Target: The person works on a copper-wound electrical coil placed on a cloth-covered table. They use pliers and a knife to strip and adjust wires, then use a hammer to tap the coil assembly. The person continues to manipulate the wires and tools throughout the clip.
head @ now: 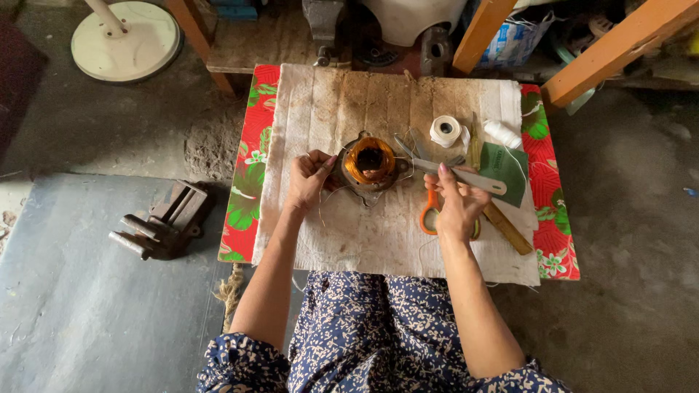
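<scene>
1. We see a bare concrete floor [633, 218] all around the hands, with a grey mat [73, 291] well off to the left of them and orange wooden legs [619, 51] beyond them at the far side.
2. Under both hands lies a pale woven cloth [349, 240], spread over a red flowered mat [255, 160] whose edges show to either side of it.
3. A rusty bench vise [164, 222] rests on the grey mat, well apart from our left hand and to its left.
4. The motor stator [370, 164], its copper winding showing, sits on the cloth between the hands, touching the left one.
5. Orange-handled scissors [429, 218] lie under our right hand; a green sheet [506, 171] is just to its right, with a white tape roll [445, 131] and a white spool [502, 133] beyond it.
6. Our left hand [309, 182] has its fingertips pressed together, pinching a thin wire [320, 211] at the stator's left edge.
7. Our right hand [459, 204] is closed on a flat pale stick [466, 177], which lies across its fingers and points towards the stator.
</scene>
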